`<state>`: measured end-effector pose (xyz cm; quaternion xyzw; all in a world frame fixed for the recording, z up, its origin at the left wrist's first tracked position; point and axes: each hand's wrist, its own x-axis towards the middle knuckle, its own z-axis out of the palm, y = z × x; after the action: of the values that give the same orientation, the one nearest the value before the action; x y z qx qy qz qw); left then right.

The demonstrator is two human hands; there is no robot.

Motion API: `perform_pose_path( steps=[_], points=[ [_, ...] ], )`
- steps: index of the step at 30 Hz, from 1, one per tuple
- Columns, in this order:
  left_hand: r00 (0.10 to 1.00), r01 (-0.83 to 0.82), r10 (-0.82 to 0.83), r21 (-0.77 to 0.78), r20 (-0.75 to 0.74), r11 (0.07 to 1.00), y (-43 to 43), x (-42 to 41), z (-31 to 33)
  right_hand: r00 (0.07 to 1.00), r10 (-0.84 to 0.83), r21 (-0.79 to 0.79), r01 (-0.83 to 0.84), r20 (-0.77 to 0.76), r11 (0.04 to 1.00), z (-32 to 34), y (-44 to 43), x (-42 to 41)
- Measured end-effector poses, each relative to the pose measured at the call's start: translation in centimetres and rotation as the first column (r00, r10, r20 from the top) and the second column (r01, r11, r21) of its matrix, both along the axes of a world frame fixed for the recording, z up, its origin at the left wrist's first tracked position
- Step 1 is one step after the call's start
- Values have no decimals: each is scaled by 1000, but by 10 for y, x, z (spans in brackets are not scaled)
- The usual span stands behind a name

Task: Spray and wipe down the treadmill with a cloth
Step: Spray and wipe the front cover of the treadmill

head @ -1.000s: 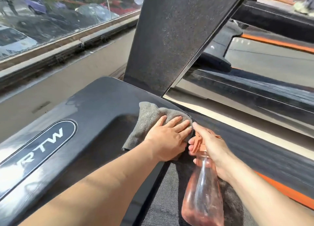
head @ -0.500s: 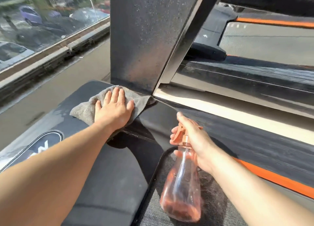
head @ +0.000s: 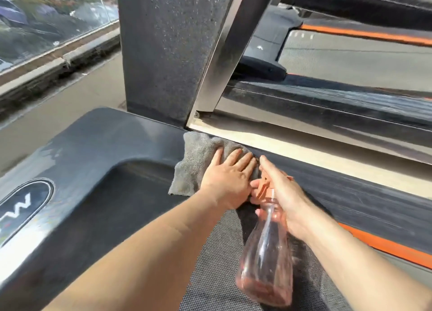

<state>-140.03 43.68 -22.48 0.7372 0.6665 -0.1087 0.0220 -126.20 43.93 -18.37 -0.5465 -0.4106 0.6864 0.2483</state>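
The left hand (head: 228,182), fingers straight and flat, is pressing the gray cloth (head: 194,161) onto the black treadmill (head: 105,151) at the foot of the tall post (head: 163,53), while the right hand (head: 287,198) just beside it is gripping the neck of the pink spray bottle (head: 266,259), which is hanging over the belt (head: 210,275).

A grey cloth (head: 194,161) is lying rumpled on the black treadmill (head: 105,147); a clear pink spray bottle (head: 266,252) is tilting just beside it.
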Motion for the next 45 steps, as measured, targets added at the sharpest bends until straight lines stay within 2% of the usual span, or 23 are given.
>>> perform_pose_path(
  steps=[4, 8, 11, 13, 17, 19, 22, 26, 28, 33, 37, 39, 42, 45],
  points=[
    [998, -1, -6, 113, 61, 994, -16, -19, 0, 997, -45, 6, 46, -65, 999, -3, -2, 13],
    [951, -304, 281, 239, 128, 922, -40, -73, 1, 992, -26, 1, 26, -121, 1000, -7, -11, 9],
    [861, -505, 473, 208, 188, 837, -57, -110, 5, 987, 53, -23, -57, -151, 998, -11, -19, 14],
    [832, -550, 513, 193, 211, 813, -67, -111, 3, 982, 94, -26, -100, -165, 995, -10, -25, 17],
    [867, -478, 423, 195, 264, 857, -88, -91, -2, 986, 27, 4, -26, -163, 1000, -10, -36, 19],
    [897, -421, 383, 167, 219, 891, -116, -89, -7, 988, 0, -12, -2, -156, 1000, -13, -45, 16],
    [929, -369, 364, 111, 64, 923, -166, -80, -20, 986, 25, -65, -36, -163, 997, -15, -59, 12],
    [920, -390, 389, 43, 44, 920, -195, -60, -24, 970, 71, -100, -96, -232, 990, -6, -74, -1],
    [938, -345, 345, 42, 21, 938, -210, -48, -19, 970, 68, -100, -94, -234, 991, -4, -80, -6],
    [960, -280, 278, 58, 42, 958, -243, -30, -13, 968, -45, -199, -5, -246, 980, -4, -92, -11],
    [973, -232, 232, 48, -4, 972, -251, -44, -2, 958, 204, -141, -235, -203, 962, -8, -103, -14],
    [980, -187, 188, 32, -57, 982, -249, -55, 3, 939, 259, -127, -292, -226, 948, -9, -106, -14],
    [956, -264, 267, 33, -126, 964, -253, -79, 13, 935, 266, -133, -302, -236, 944, -10, -113, -25],
    [900, -422, 427, 72, -89, 904, -277, -91, 14, 964, 202, -147, -229, -174, 962, -9, -119, -40]
  ],
)
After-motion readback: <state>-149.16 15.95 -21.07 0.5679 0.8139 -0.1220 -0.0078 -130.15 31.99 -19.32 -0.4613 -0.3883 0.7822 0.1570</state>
